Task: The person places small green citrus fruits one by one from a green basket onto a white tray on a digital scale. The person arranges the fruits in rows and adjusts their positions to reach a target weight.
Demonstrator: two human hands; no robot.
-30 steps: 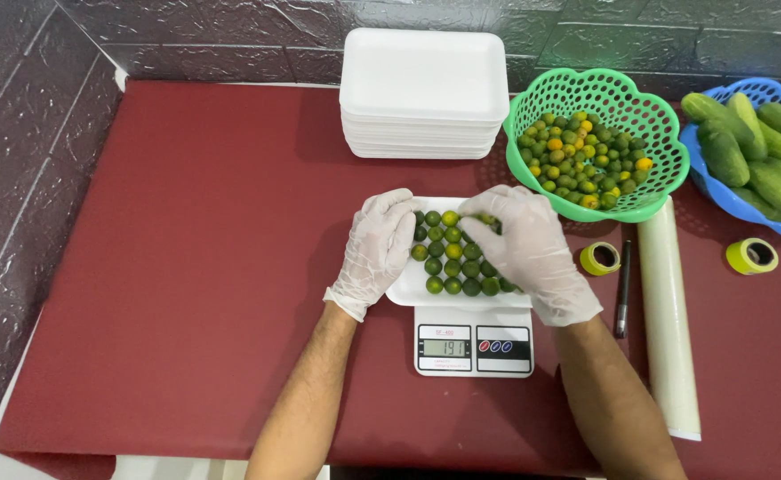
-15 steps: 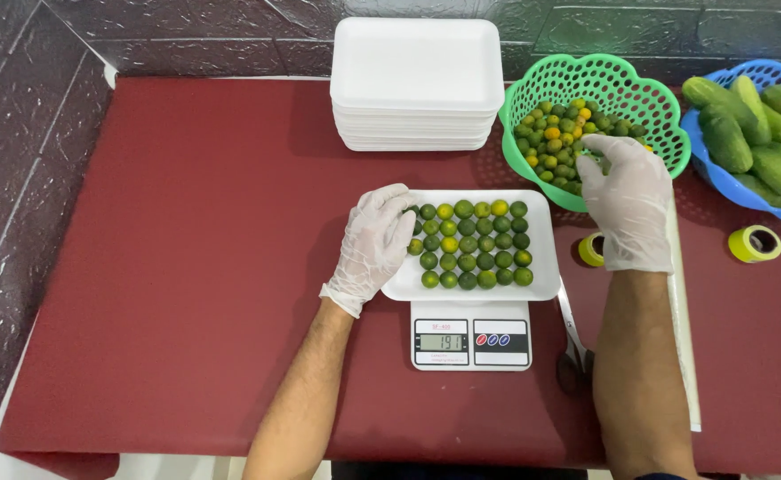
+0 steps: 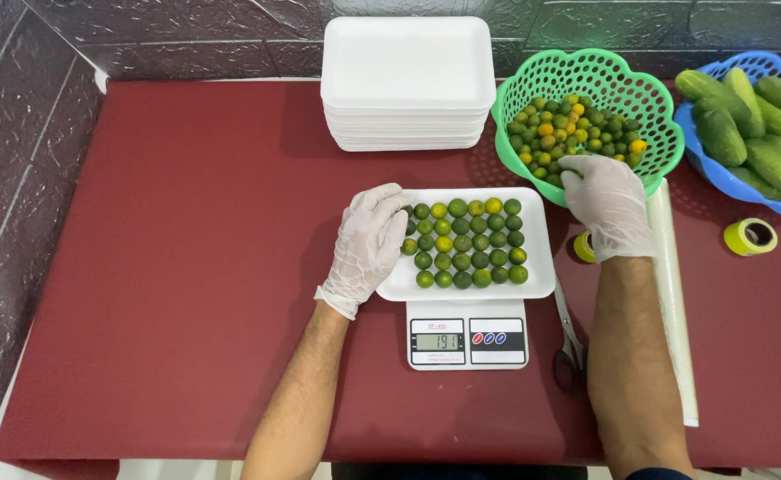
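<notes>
Gloved left hand (image 3: 368,244) rests open against the left edge of the white tray (image 3: 541,276), which stands on the scale (image 3: 467,333) and is filled with small green fruits (image 3: 466,242). Right hand (image 3: 608,204), beyond the tray's right corner, reaches into the green basket (image 3: 657,98), fingers curled; whether it grips any fruit, I cannot tell.

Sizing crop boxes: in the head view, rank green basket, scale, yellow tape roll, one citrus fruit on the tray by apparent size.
1. green basket
2. scale, though the white tray hides part of it
3. yellow tape roll
4. one citrus fruit, clearly smallest
</notes>
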